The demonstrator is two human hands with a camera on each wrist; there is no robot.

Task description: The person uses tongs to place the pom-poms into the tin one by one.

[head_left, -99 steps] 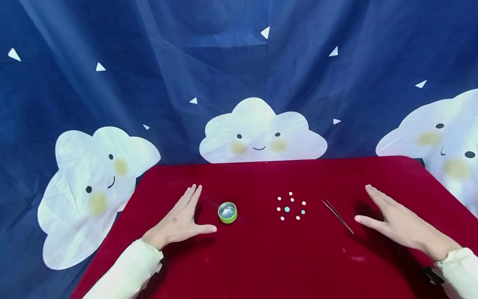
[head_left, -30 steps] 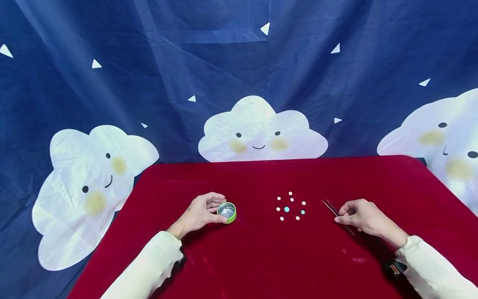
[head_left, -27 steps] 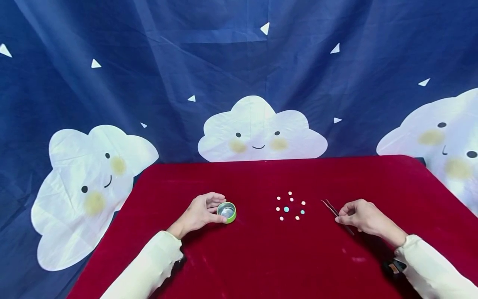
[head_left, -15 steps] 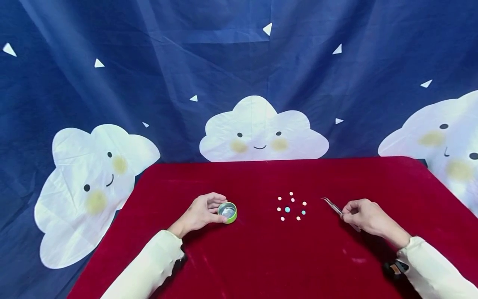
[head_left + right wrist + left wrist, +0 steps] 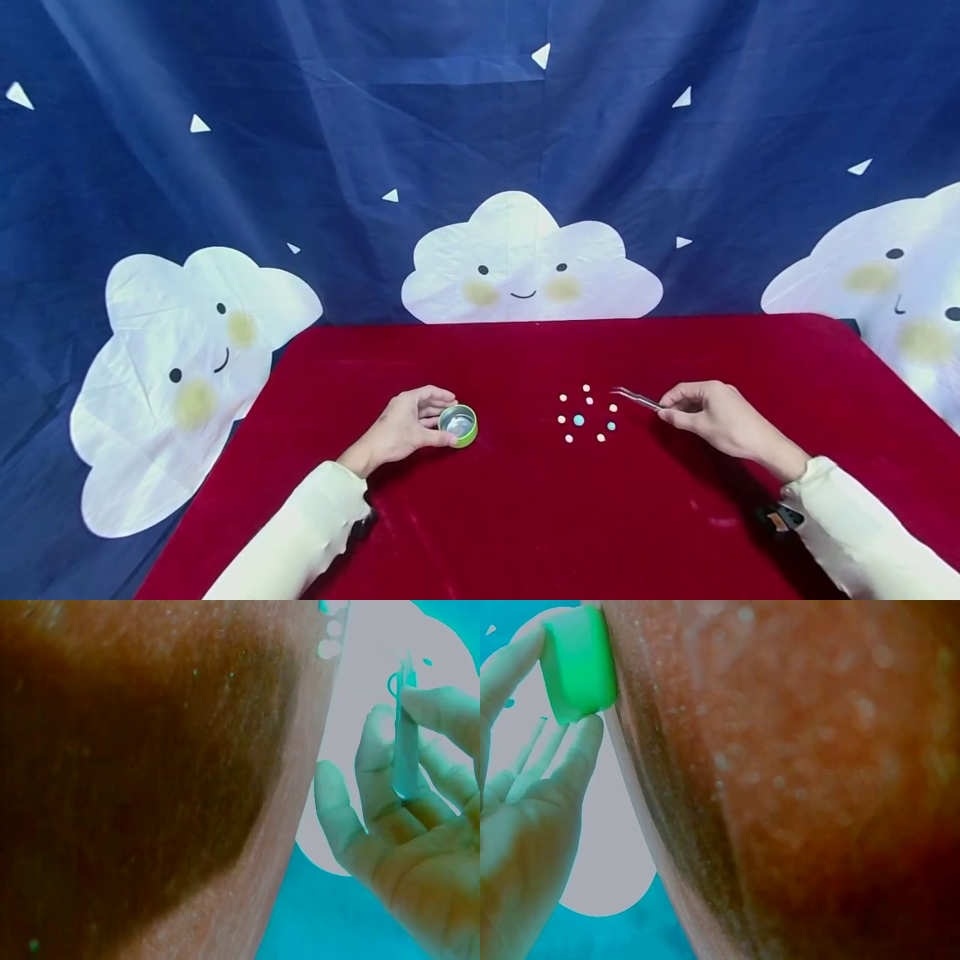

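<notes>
Tweezers [image 5: 637,400] shift: over the last half second, carried left toward the beads [image 5: 578,420]; angle now flatter across the cloth [image 5: 495,517].
Shift meaning: the work in hand appears to have moved from pickup of the tool to approach; tips now within short reach of the beads.
Tin [image 5: 457,426] shift: none evident; its hold seems settled.
Tips direction: toward the person's left and slightly away from the body, near the right edge of the bead group.
Long axis: from the right hand [image 5: 716,421] leftward and slightly forward, bent near the tips.
Tips gap: seemingly slightly parted; no bead visible between them.
Tweezers location: right of the beads, rear part in the fingers; apparently held above the cloth.
Right hand: pinches the tweezers between thumb and fingers.
Left hand [image 5: 401,429]: grips the tin, thumb on the near side, fingers on the far side.
Hands: well apart, beads between.
Tin: green, upright, open top.
Beads: seven pale, two blue, loose on the cloth.
</notes>
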